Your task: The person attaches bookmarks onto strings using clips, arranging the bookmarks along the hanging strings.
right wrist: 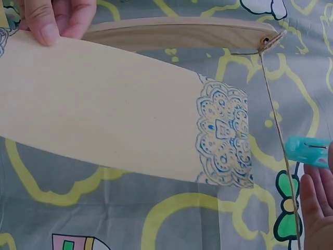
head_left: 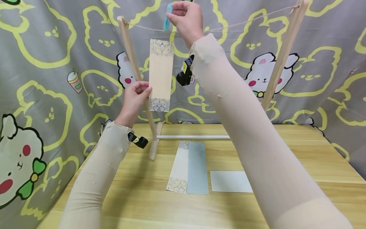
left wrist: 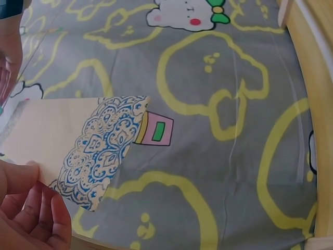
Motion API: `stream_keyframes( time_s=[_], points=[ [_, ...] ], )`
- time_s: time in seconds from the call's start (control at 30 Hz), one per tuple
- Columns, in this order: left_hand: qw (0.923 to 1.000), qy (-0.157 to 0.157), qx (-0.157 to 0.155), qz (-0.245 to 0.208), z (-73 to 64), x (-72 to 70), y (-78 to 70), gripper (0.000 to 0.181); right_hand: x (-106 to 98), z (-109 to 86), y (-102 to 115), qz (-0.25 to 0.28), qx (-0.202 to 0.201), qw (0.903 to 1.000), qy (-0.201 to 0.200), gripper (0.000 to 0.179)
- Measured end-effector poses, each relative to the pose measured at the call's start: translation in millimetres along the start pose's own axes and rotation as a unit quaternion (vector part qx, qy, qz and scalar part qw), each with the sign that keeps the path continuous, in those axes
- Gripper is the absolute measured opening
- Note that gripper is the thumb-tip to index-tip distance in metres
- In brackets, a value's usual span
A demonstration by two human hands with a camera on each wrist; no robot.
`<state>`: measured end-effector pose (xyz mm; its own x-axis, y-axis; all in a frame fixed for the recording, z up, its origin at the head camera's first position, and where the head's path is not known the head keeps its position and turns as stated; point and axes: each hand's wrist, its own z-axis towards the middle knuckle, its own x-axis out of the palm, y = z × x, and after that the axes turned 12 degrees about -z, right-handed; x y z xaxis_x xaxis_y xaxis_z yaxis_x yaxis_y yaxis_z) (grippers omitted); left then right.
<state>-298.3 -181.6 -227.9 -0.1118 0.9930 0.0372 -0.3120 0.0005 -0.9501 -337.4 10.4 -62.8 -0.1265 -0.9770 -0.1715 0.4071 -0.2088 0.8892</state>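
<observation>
"Hands first: what have they got?"

"Thumb and fingers of the left hand (head_left: 134, 98) pinch the patterned strip (head_left: 161, 73) by its left edge, near the bottom. The right hand (head_left: 188, 22) pinches a turquoise clip (head_left: 168, 18) up by the string (head_left: 251, 21)."

"Is the clip on the string?"

"Can't tell; in the right wrist view the clip's back end runs off the edge. That view also cuts off the strip's lower end. Its top sits just below the string, apart from it."

"And the table (head_left: 160, 206)?"

"A second patterned strip (head_left: 178, 168) lies against a blue-grey one (head_left: 197, 168); whether they overlap, I can't make out. The right sleeve (head_left: 243, 111) hides one end of the pale card (head_left: 230, 181), part of the white rod (head_left: 194, 136) and the foot of the right post (head_left: 281, 60)."

"Any writing?"

"A yellow label (head_left: 184, 67) on the right wrist camera, too small to read. In the left wrist view, the strip hides the top of the curtain's printed pink cup (left wrist: 158, 128)."
</observation>
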Motion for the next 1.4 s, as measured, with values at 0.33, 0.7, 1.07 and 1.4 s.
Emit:
stream_keyframes(
  time_s=[0.33,0.7,1.07,1.4],
  points=[
    [0.9998,0.0,0.001,-0.018,0.0,3.7,-3.6,0.012,5.2,-2.0,0.0,-0.007,-0.034,0.9994,-0.007,0.028],
    [0.9996,-0.005,0.009,-0.026,0.7,6.6,-2.2,0.008,4.5,-3.8,-0.2,-0.025,-0.047,0.9985,-0.007,0.029],
    [0.9994,-0.001,0.004,-0.034,-1.5,6.4,-3.6,0.009,5.6,-5.4,0.2,-0.021,-0.035,0.9991,0.007,0.026],
    [0.9988,-0.006,0.017,-0.045,0.0,7.4,-2.6,0.007,7.5,-3.6,-4.1,-0.039,-0.034,0.9984,0.023,0.021]
  ],
)
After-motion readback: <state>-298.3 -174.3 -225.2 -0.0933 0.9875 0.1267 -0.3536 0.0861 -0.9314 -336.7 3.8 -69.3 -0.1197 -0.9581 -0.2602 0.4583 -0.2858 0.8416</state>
